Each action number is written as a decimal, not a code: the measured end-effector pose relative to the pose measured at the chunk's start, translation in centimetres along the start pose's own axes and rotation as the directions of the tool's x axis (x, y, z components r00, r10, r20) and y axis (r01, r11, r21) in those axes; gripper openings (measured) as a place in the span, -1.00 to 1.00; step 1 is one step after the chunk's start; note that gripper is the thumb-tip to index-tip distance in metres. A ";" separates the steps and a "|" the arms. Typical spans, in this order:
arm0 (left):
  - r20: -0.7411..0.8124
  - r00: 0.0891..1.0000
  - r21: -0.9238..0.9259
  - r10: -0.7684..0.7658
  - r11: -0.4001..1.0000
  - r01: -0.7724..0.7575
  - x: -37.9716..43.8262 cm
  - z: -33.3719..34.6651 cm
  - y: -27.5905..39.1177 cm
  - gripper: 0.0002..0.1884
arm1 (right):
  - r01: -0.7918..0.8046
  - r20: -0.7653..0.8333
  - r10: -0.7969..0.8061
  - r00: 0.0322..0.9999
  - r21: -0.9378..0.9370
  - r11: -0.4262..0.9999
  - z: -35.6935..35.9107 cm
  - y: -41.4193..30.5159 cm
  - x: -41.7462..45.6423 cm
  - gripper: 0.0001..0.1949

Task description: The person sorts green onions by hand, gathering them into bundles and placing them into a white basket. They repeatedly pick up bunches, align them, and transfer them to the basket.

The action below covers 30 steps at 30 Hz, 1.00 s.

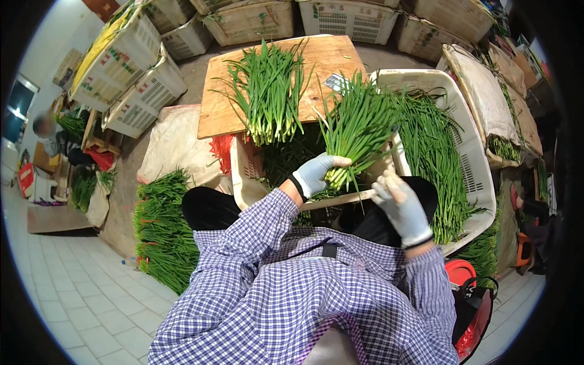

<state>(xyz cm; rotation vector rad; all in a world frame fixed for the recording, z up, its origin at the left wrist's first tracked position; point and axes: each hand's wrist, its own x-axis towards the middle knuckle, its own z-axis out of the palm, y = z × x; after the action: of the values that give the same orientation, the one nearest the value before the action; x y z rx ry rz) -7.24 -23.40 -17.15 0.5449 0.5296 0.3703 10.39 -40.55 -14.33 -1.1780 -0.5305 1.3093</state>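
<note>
My left hand (314, 175), in a pale grey-blue glove with bare fingertips, grips the stem ends of a bunch of green garlic chives (360, 121). My right hand (400, 207), gloved alike, is just to the right of the stems with its fingers curled and blurred. Whether it pinches a thin stalk cannot be made out. Beyond them, a second pile of chives (269, 91) lies on a wooden board (328, 52). Between my knees stands a white plastic crate (242, 175) with loose greens inside, partly under the board.
At right, a large white crate (481, 182) holds many loose chives (429, 150). Tied chive bundles (162, 228) are stacked at left by a pale sack (171, 141). Stacked crates (248, 23) line the back. A person (50, 137) sits far left; another person's leg (531, 210) shows far right.
</note>
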 end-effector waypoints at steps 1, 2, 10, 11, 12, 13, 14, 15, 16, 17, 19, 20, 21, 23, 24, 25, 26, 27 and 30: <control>0.051 0.999 0.054 -0.008 0.999 0.005 -0.9 -0.4 0.2 -0.63 | -0.189 0.022 0.190 0.982 0.273 0.943 0.6 0.9 1.6 -0.58; 0.108 0.994 0.109 -0.025 0.994 0.013 -1.8 -0.6 0.3 -0.54 | -0.231 0.011 0.242 0.970 0.351 0.907 0.2 2.2 3.4 -0.57; -0.002 1.000 0.238 0.017 0.971 -0.016 -2.4 -6.9 -8.3 -0.49 | -0.433 0.200 0.384 0.901 0.436 0.789 3.0 7.3 10.9 -0.35; -0.002 0.996 0.299 0.086 0.951 -0.081 -3.1 -6.7 -7.7 -0.54 | -0.381 0.172 0.343 0.923 0.312 0.870 2.1 7.7 10.9 -0.36; 0.078 0.967 0.496 0.242 0.832 -0.248 -2.9 -7.1 -8.6 -0.57 | -0.268 0.156 0.249 0.956 0.112 0.957 0.9 7.9 10.6 -0.37; -0.113 0.990 0.671 0.090 0.741 0.009 -5.0 -4.9 -5.9 -0.57 | -0.100 0.163 0.123 0.979 -0.142 0.985 -0.6 8.3 10.5 -0.37; -0.154 0.987 0.529 0.044 0.848 0.045 -4.4 -4.2 -6.8 -0.52 | 0.070 0.192 0.002 0.981 -0.367 0.927 -1.8 8.1 10.6 -0.37; -0.126 0.991 0.464 0.050 0.886 0.014 -4.5 -4.0 -7.1 -0.57 | 0.180 0.226 -0.080 0.971 -0.467 0.866 -2.5 8.2 10.9 -0.36; -0.094 0.994 0.388 0.060 0.921 -0.019 -4.7 -3.6 -7.1 -0.61 | 0.219 0.238 -0.119 0.964 -0.454 0.864 -2.4 7.7 10.8 -0.35; -0.034 0.998 0.278 0.057 0.960 -0.045 -5.3 -3.2 -6.9 -0.64 | 0.241 0.240 -0.150 0.959 -0.408 0.881 -2.1 7.2 11.1 -0.31; 0.083 0.996 0.287 0.013 0.957 -0.036 -8.3 -1.9 -4.7 -0.66 | 0.403 0.285 -0.290 0.914 -0.540 0.739 -1.3 6.0 10.2 -0.25; 0.095 0.995 0.351 0.011 0.935 -0.044 -7.9 -2.4 -5.1 -0.61 | 0.503 0.346 -0.372 0.861 -0.685 0.527 -1.4 5.5 9.5 -0.23; 0.098 0.995 0.334 -0.016 0.942 -0.017 -8.6 -2.9 -4.5 -0.56 | 0.504 0.335 -0.424 0.842 -0.768 0.395 -0.4 4.9 8.6 -0.25; 0.110 0.994 0.489 0.018 0.869 -0.070 -8.2 -4.1 -3.9 -0.45 | 0.430 0.315 -0.520 0.794 -0.896 0.113 2.0 3.5 7.4 -0.29; 0.160 0.986 0.558 0.055 0.818 -0.136 -8.0 -4.3 -2.7 -0.41 | 0.256 0.156 -0.204 0.966 -0.513 0.819 4.0 2.7 7.4 -0.32; 0.194 0.972 0.471 0.130 0.857 -0.208 -7.3 -4.9 -3.0 -0.34 | 0.135 0.168 -0.094 0.981 -0.253 0.958 6.1 1.1 8.0 -0.39; 0.260 0.947 0.444 0.188 0.848 -0.290 -7.3 -4.2 -2.1 -0.28 | 0.002 0.222 -0.010 0.975 0.034 0.999 8.2 -0.2 8.4 -0.46; 0.208 0.971 0.633 0.118 0.740 -0.226 -7.6 -3.7 -0.3 -0.25 | -0.138 0.328 0.028 0.944 0.319 0.938 9.1 -0.9 8.7 -0.50; 0.218 0.967 0.678 0.132 0.692 -0.247 -7.2 -1.7 2.6 -0.26 | 0.127 0.327 -0.166 0.930 0.138 0.982 9.6 -4.6 7.9 -0.37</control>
<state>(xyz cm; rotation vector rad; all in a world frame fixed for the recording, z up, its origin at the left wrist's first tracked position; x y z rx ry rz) -14.44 -24.02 -14.21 1.3790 0.4541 0.3111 6.25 -29.09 -9.03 -0.8045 -0.7662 1.3998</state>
